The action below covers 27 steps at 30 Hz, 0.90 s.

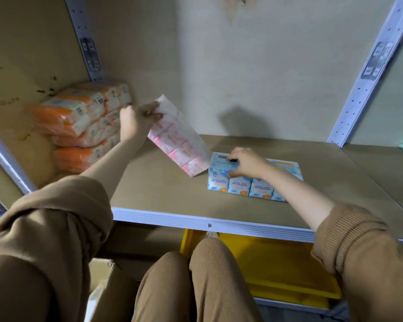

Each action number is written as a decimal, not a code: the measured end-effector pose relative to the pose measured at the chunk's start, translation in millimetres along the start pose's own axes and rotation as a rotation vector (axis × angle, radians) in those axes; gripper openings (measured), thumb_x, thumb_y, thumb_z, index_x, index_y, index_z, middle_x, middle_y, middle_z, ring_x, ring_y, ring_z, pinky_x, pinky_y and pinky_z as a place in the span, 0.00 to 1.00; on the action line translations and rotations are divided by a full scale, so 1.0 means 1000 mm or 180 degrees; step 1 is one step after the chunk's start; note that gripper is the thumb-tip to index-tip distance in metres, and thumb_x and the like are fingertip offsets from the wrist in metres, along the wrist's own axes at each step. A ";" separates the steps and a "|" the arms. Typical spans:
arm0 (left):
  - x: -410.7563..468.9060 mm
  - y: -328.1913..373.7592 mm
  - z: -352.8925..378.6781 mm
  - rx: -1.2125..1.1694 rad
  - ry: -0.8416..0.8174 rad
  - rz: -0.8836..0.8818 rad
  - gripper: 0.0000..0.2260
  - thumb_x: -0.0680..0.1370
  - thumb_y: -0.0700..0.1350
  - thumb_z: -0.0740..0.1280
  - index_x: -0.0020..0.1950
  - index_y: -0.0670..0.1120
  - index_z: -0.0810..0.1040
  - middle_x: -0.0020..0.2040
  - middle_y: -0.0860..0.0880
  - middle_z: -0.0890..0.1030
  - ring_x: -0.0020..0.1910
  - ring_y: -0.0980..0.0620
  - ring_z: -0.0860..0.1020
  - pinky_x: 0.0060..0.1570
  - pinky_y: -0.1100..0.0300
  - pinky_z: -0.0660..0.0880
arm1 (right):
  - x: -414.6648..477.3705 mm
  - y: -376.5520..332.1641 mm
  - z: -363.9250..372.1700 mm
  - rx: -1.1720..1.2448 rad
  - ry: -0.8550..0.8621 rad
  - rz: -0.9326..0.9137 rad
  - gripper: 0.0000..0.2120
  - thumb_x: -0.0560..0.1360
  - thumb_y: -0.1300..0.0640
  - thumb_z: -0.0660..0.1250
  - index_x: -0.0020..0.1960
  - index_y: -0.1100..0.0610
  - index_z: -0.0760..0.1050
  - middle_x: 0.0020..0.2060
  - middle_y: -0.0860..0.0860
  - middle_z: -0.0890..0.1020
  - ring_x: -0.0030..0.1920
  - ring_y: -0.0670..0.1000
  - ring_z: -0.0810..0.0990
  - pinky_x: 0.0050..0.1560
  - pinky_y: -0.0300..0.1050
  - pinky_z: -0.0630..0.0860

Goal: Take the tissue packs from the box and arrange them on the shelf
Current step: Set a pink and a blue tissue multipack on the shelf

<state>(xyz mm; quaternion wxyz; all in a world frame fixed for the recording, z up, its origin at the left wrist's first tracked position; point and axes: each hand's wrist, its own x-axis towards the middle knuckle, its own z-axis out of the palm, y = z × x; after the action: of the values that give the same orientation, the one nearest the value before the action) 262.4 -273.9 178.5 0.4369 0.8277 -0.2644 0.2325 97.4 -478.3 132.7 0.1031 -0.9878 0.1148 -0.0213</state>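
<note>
The placing step is in hand. The left hand point(135, 122) grips the top end of a pink tissue pack point(179, 140), tilted, its lower corner touching the shelf point(161, 182) just left of the blue tissue pack point(242, 184). The right hand point(247, 162) clasps that blue pack, which lies flat. Next, I judge, the pink pack needs lowering flat beside the blue one, edges squared. Orange packs point(79, 126) sit stacked far left of the blue pack. Below it, the cardboard box point(107, 280) and a yellow bin point(277, 263) show no clear contents.
</note>
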 end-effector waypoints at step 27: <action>-0.057 -0.048 0.026 0.1658 -0.2115 0.0114 0.26 0.78 0.40 0.64 0.75 0.45 0.60 0.76 0.47 0.63 0.73 0.47 0.65 0.70 0.54 0.64 | 0.029 -0.090 0.042 -0.2820 -0.0667 -0.0913 0.17 0.76 0.66 0.61 0.65 0.62 0.71 0.65 0.57 0.74 0.65 0.57 0.73 0.64 0.48 0.68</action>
<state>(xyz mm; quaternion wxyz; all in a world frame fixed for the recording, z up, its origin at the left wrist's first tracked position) 254.4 -259.9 101.4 0.1000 0.9358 -0.3376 0.0196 148.8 -390.8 110.6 -0.3209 -0.9394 -0.0356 0.1154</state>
